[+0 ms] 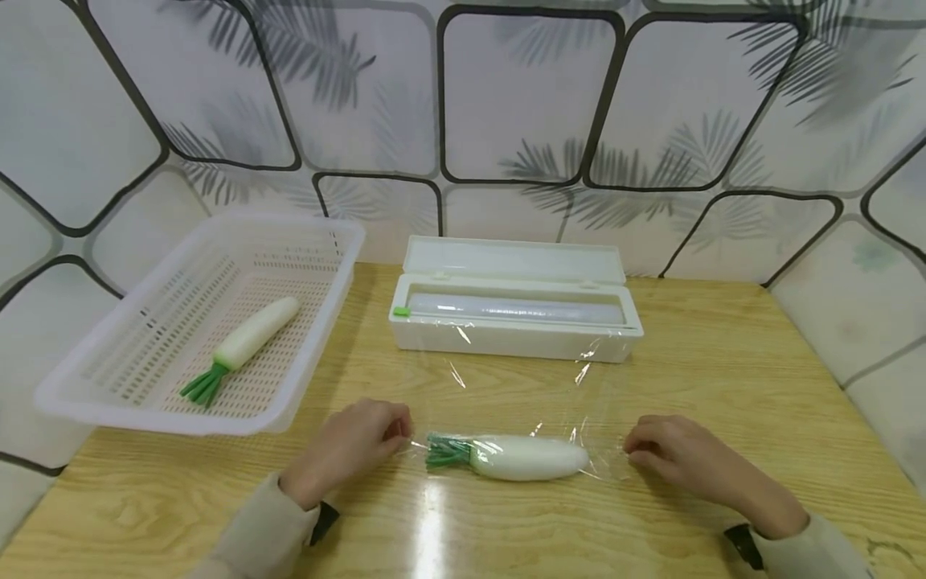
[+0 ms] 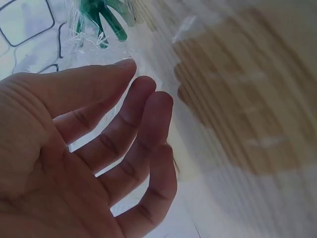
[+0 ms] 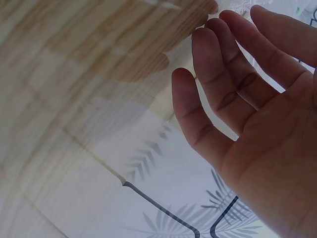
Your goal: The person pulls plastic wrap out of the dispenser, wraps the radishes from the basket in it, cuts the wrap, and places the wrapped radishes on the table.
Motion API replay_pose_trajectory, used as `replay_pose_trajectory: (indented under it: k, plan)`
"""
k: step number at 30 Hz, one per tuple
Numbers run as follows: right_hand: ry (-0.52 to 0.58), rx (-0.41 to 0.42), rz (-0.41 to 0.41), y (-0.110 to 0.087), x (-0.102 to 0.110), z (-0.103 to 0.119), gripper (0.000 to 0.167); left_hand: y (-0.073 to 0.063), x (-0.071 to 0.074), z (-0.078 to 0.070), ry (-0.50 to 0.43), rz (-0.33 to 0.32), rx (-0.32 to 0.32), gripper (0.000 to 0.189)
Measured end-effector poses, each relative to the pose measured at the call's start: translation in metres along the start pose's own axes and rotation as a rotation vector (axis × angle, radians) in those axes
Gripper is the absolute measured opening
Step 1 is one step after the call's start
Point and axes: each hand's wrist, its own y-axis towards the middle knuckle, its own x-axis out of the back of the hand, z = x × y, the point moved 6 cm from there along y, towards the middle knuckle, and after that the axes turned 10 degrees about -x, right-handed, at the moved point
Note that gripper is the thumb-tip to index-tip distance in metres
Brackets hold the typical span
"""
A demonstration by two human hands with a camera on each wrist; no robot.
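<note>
A white radish (image 1: 530,458) with green stem stubs lies across the table under clear plastic wrap (image 1: 522,386), which runs back to a white dispenser box (image 1: 514,342). Beyond the stems, my left hand (image 1: 362,438) pinches the near left edge of the wrap between thumb and finger. In the left wrist view the other fingers (image 2: 143,134) curve loosely. My right hand (image 1: 680,454) is at the wrap's right edge, past the radish's tip. In the right wrist view its thumb and index finger (image 3: 267,49) stand apart beside crinkled wrap; I cannot tell whether they grip it.
The box's lid (image 1: 514,259) stands raised behind a roll of wrap (image 1: 514,308), with a small green slider (image 1: 401,311) at its left end. A white perforated basket (image 1: 195,418) at left holds another radish (image 1: 256,334). Patterned panels (image 1: 531,96) enclose the table's back and sides.
</note>
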Motion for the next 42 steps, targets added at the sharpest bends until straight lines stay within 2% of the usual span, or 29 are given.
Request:
replay_pose_trajectory:
  k: [3,7,11,13,17,18,20,21,25,28,31,32,35,42]
  plan:
    - [-0.008,0.025,-0.024,-0.001,0.002,0.001,0.013,0.0,0.0,-0.001,0.023,-0.006,-0.016,0.016]
    - [-0.02,0.017,-0.05,-0.002,0.006,0.002,0.014,-0.003,0.004,-0.001,0.016,-0.02,-0.029,0.015]
    - [-0.027,0.022,-0.116,-0.001,0.016,0.007,0.017,-0.006,0.013,-0.002,0.011,-0.099,-0.029,0.017]
    - [-0.031,0.03,-0.149,-0.001,0.02,0.01,0.019,-0.007,0.018,-0.004,0.024,-0.139,-0.052,0.015]
    - [-0.017,0.085,-0.23,0.0,0.025,0.02,0.025,-0.008,0.021,-0.015,0.074,-0.167,-0.154,0.009]
    - [-0.012,0.112,-0.261,0.0,0.025,0.023,0.024,-0.008,0.021,-0.019,0.097,-0.173,-0.19,0.008]
    - [-0.004,0.185,-0.329,0.0,0.024,0.032,0.008,-0.009,0.02,-0.026,0.153,-0.193,-0.274,0.008]
    - [-0.006,0.212,-0.356,0.0,0.023,0.036,0.007,-0.009,0.019,-0.03,0.181,-0.209,-0.316,0.009]
    - [-0.09,0.301,-0.452,0.0,0.015,0.058,0.048,-0.011,0.015,-0.044,0.273,-0.245,-0.473,0.017]
    - [-0.155,0.327,-0.461,-0.001,0.005,0.071,0.049,-0.012,0.008,-0.051,0.313,-0.227,-0.539,0.023]
    - [-0.189,0.355,-0.427,-0.001,-0.005,0.08,0.026,-0.013,0.001,-0.055,0.35,-0.196,-0.553,0.03]
    - [-0.199,0.363,-0.415,-0.001,-0.008,0.083,0.027,-0.013,0.0,-0.056,0.361,-0.183,-0.548,0.031]
    - [-0.239,0.365,-0.393,-0.002,-0.013,0.087,0.045,-0.012,-0.004,-0.057,0.385,-0.151,-0.521,0.033]
    - [-0.27,0.327,-0.373,-0.002,-0.015,0.089,0.05,-0.011,-0.008,-0.059,0.418,-0.126,-0.497,0.035]
